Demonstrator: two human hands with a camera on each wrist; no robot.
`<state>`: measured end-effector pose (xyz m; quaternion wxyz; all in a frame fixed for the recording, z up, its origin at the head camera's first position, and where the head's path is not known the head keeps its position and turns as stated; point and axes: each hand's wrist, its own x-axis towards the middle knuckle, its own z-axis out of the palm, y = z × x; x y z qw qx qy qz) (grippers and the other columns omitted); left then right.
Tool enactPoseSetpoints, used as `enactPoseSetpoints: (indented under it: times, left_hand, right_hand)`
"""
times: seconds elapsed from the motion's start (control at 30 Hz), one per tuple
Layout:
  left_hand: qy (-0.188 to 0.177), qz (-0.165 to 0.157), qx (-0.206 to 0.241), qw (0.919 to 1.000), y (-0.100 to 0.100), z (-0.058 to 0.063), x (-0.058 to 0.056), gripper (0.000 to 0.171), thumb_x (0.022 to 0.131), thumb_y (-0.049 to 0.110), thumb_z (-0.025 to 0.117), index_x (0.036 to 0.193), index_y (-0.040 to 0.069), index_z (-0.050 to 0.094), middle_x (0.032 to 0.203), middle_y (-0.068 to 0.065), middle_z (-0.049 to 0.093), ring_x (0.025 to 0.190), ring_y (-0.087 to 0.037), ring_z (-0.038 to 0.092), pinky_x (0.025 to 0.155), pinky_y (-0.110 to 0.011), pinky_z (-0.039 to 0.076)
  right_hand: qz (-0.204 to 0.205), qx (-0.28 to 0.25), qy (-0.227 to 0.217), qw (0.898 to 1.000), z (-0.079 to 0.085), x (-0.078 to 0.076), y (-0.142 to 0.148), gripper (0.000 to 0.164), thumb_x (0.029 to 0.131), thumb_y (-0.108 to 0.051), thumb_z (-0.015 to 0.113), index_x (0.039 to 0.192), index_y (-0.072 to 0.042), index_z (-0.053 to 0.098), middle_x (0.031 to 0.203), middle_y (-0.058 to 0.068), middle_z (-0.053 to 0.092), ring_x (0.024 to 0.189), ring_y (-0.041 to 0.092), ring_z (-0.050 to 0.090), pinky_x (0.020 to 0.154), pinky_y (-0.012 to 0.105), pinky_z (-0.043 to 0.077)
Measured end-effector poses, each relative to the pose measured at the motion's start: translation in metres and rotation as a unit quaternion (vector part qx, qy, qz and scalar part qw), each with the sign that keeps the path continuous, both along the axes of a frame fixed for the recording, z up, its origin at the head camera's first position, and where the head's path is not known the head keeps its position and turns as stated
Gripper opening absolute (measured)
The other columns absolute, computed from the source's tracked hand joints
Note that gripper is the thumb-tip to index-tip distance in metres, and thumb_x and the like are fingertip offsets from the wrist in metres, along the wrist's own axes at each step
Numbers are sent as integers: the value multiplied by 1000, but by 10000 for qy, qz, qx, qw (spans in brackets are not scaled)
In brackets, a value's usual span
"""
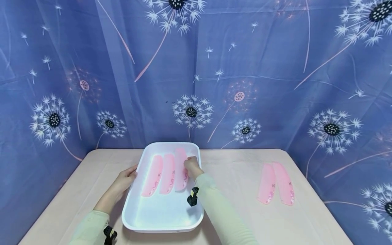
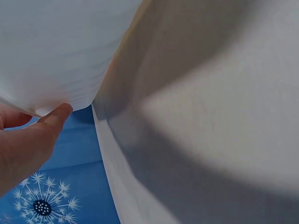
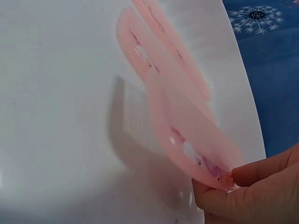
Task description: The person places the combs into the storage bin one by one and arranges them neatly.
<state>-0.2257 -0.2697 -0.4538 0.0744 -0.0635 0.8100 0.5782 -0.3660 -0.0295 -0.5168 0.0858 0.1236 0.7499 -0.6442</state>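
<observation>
A white plastic tray (image 1: 162,212) stands on the table, and my left hand (image 1: 124,178) grips its left rim. In the left wrist view, the fingers (image 2: 58,116) press the tray's outer wall close to the rim. My right hand (image 1: 192,166) is over the tray's right side and pinches a pink comb (image 3: 187,135) by one end. The held comb casts a toothed shadow on the tray floor, so part of it is raised. Left of it, two more pink combs (image 1: 153,177) (image 1: 167,174) lie side by side inside the tray.
Two further pink combs (image 1: 266,183) (image 1: 284,183) lie on the table to the right, touching or overlapping at their upper ends. A pale cloth covers the table (image 1: 232,197). Blue dandelion-print curtains (image 1: 214,75) hang behind and on both sides.
</observation>
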Motion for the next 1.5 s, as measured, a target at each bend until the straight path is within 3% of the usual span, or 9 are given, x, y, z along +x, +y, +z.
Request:
enactPoseSetpoints:
  times: [0.1, 0.27, 0.37, 0.53, 0.6, 0.67, 0.77, 1.0, 1.5]
  left_hand:
    - [-34, 20, -17, 10000, 0, 0, 0, 50, 104, 11, 35, 150, -4, 20, 151, -30, 25, 138, -45, 27, 113, -53, 25]
    - [-44, 37, -44, 10000, -1, 0, 0, 51, 104, 12, 35, 150, -4, 20, 151, -30, 25, 138, -45, 26, 113, -53, 25]
    - [-40, 39, -33, 10000, -1, 0, 0, 51, 104, 11, 35, 150, -4, 20, 151, -30, 25, 138, -45, 27, 113, -53, 26]
    - [-29, 13, -60, 10000, 0, 0, 0, 51, 104, 13, 35, 150, -5, 20, 150, -30, 25, 138, -46, 26, 113, -54, 25]
    - [-41, 27, -89, 9999, 1, 0, 0, 51, 104, 14, 35, 150, -4, 21, 150, -30, 25, 138, -46, 27, 113, -54, 26]
    - [-68, 66, -105, 9999, 2, 1, 1, 51, 104, 13, 35, 150, -3, 21, 151, -29, 26, 138, -45, 27, 112, -53, 26]
    - [-90, 103, -108, 9998, 2, 0, 1, 50, 104, 13, 34, 150, -2, 22, 151, -28, 27, 138, -44, 28, 112, -52, 27]
    - [-47, 72, -169, 9998, 0, -3, 0, 51, 104, 13, 35, 150, -2, 22, 151, -29, 25, 138, -45, 26, 113, -53, 25]
    - [-104, 20, -145, 9998, 2, 2, 3, 50, 104, 13, 33, 151, -2, 20, 151, -29, 25, 137, -46, 28, 112, -54, 27]
  right_hand:
    - [2, 103, -183, 9998, 48, 37, 1, 37, 91, 7, 39, 128, 10, 38, 122, 25, 45, 103, 37, 50, 86, 43, 49]
    - [32, 245, -244, 9994, 64, 50, 3, 35, 93, 5, 39, 127, 11, 38, 117, 26, 46, 98, 36, 50, 78, 40, 49]
    - [-29, 264, -269, 9993, 49, 37, 2, 37, 92, 4, 42, 129, 8, 38, 118, 23, 47, 96, 34, 51, 72, 39, 49]
    - [-106, 268, 41, 9996, -37, -27, -2, 37, 91, 0, 44, 127, 8, 40, 116, 23, 47, 88, 35, 51, 59, 38, 49]
    - [-52, 336, -27, 9994, -64, -46, -2, 39, 92, -1, 45, 129, 8, 40, 122, 24, 46, 94, 37, 51, 64, 40, 51]
    - [-66, 497, -10, 9987, -67, -47, -3, 40, 92, 1, 43, 131, 9, 38, 127, 24, 45, 102, 37, 50, 73, 42, 53]
    - [92, 602, -88, 9981, -40, -25, 0, 42, 92, 2, 45, 133, 10, 39, 132, 23, 47, 112, 32, 50, 89, 38, 51]
    - [60, 660, -564, 9962, 52, 42, 4, 45, 87, 9, 45, 131, 17, 41, 126, 27, 50, 105, 36, 53, 88, 40, 51]
    - [625, 619, -543, 9946, 75, 64, 10, 57, 85, -6, 54, 135, 13, 36, 129, 26, 45, 118, 38, 45, 106, 52, 38]
